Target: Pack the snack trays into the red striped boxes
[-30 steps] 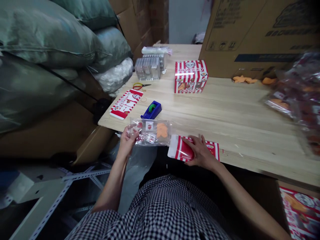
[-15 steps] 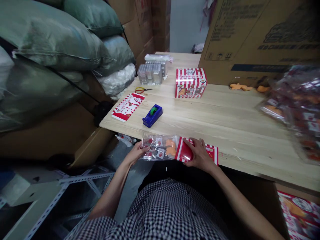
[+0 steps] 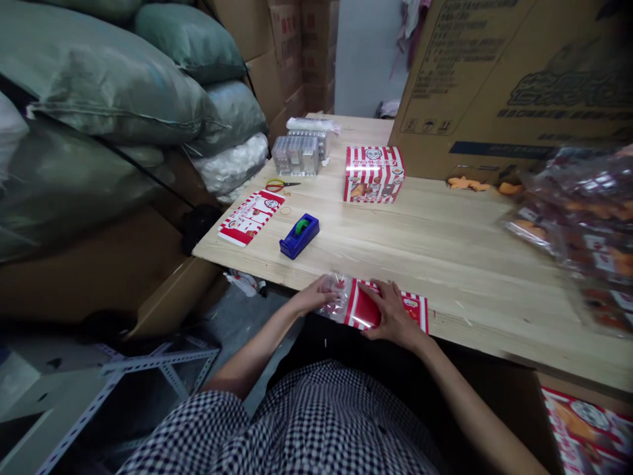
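Note:
At the table's front edge lies a red-and-white striped carton (image 3: 362, 309), flattened in shape, its left end open. My right hand (image 3: 393, 316) grips it from above, thumb and fingers spread across its middle. A clear plastic packet (image 3: 337, 297) sticks out of the carton's left end, most of it hidden inside. My left hand (image 3: 314, 295) has its fingers closed on the packet's outer end. Beyond them on the table stand a blue tape dispenser (image 3: 299, 236) with green tape and an upright striped box (image 3: 374, 174).
A flat printed card (image 3: 252, 218) and scissors (image 3: 277, 185) lie at the left, clear plastic trays (image 3: 295, 155) behind. Packets (image 3: 588, 224) pile up at the right before a large cardboard box (image 3: 475, 86). Sacks (image 3: 113, 72) are stacked left of the table (image 3: 459, 251).
My left hand has moved right, and the packet has slid most of the way into the carton. My right hand stays on the carton. The view has shifted slightly.

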Action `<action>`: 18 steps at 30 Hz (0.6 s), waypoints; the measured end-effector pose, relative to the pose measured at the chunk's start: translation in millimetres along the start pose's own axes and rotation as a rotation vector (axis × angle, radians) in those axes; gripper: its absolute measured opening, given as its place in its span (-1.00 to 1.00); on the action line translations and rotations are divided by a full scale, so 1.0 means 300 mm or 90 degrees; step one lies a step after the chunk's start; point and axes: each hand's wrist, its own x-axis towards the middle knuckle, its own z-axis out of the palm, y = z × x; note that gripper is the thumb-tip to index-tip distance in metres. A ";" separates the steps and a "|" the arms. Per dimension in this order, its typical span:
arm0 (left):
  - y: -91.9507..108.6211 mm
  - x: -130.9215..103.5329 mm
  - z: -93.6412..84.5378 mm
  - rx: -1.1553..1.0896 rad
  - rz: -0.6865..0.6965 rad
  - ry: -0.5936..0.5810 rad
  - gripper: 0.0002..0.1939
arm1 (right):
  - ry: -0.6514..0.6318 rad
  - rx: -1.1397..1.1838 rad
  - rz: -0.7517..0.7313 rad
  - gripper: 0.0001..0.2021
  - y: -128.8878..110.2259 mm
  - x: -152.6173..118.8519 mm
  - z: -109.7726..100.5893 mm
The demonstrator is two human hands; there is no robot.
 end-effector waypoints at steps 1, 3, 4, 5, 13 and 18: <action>-0.002 0.007 0.028 0.002 0.020 0.015 -0.28 | 0.008 0.003 0.012 0.05 -0.002 0.000 -0.002; 0.009 0.002 0.060 0.052 0.086 0.093 -0.24 | 0.020 0.013 0.037 0.08 -0.010 0.000 -0.007; 0.021 -0.008 0.063 0.097 0.130 0.153 -0.26 | 0.025 0.017 0.048 0.09 -0.014 0.000 -0.009; 0.034 -0.021 0.061 0.149 0.178 0.214 -0.31 | 0.033 0.018 0.056 0.11 -0.020 -0.001 -0.012; 0.115 -0.049 0.109 0.259 0.282 0.251 -0.71 | 0.138 -0.011 0.086 0.13 -0.097 -0.014 -0.077; 0.193 -0.072 0.232 0.378 0.377 0.069 -0.69 | 0.198 0.008 0.097 0.15 -0.157 -0.036 -0.118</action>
